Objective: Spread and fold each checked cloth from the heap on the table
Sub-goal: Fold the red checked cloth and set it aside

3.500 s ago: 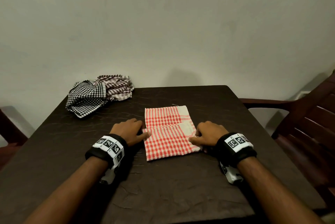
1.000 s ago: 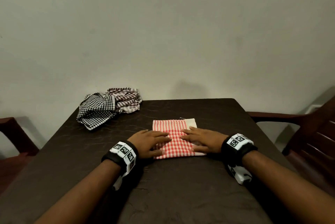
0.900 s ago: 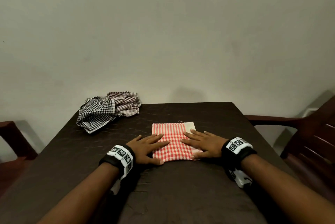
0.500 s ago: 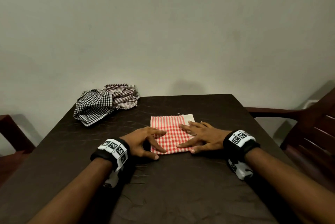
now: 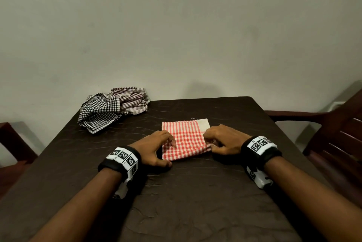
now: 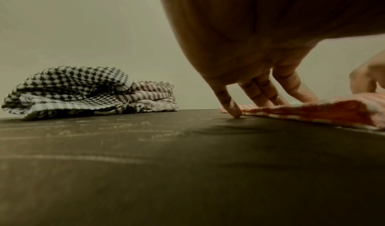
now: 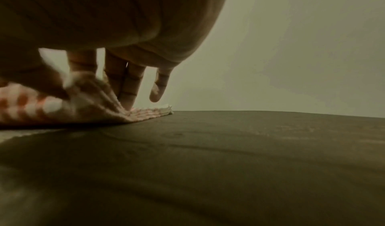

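Note:
A red checked cloth point(image 5: 186, 140), folded into a small rectangle with a white corner at the far right, lies in the middle of the dark table point(image 5: 195, 192). My left hand point(image 5: 169, 151) is at its left edge, fingertips point(image 6: 268, 100) pressing down on the fabric, little finger on the table and thumb by the near left corner. At the right edge my right hand point(image 5: 210, 142) pinches the cloth point(image 7: 100, 104) between thumb and forefinger and lifts that edge slightly. The heap sits at the far left corner: a black-and-white checked cloth point(image 5: 100, 112) and a brown striped one point(image 5: 133, 98).
A wall stands close behind the table. One dark wooden chair point(image 5: 333, 134) is at the right side and part of another point(image 5: 11, 143) at the left. Bare tabletop lies between me and the cloth.
Both hands lay flat and spread on the cloth before. They have drawn apart to its side edges, and the right hand has pinched the right edge.

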